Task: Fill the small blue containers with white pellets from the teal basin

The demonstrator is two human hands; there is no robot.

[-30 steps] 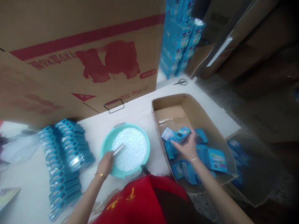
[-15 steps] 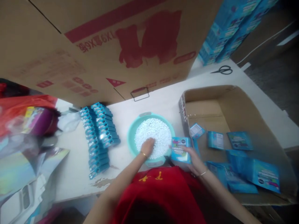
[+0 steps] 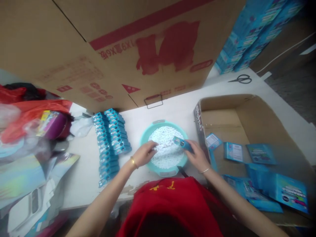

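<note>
A round turquoise basin (image 3: 144, 135) stands in front of me, filled with small white pellets (image 3: 164, 159). My left hand (image 3: 145, 153) is over the basin's left rim, its fingers curled together around some of the pellets, which are mostly hidden. On the other side, my right hand (image 3: 198, 156) grips a small blue printed carton (image 3: 185, 145) and holds it tilted over the pellets, its narrow end facing up and left. The two hands are apart. Two rows of similar blue cartons (image 3: 119, 133) stand on the table to the left of the basin.
An open cardboard box (image 3: 247, 115) on the right contains several blue packets (image 3: 261, 153). A large printed carton (image 3: 118, 75) rises behind the basin. Black scissors (image 3: 243, 79) lie at the back right, near stacked blue packs (image 3: 247, 36). Bags and shiny sheets (image 3: 22, 174) clutter the left.
My left hand has lifted out of the pellets toward the left rim. My right hand has brought the carton up and over the basin, turning its printed face away from view.
</note>
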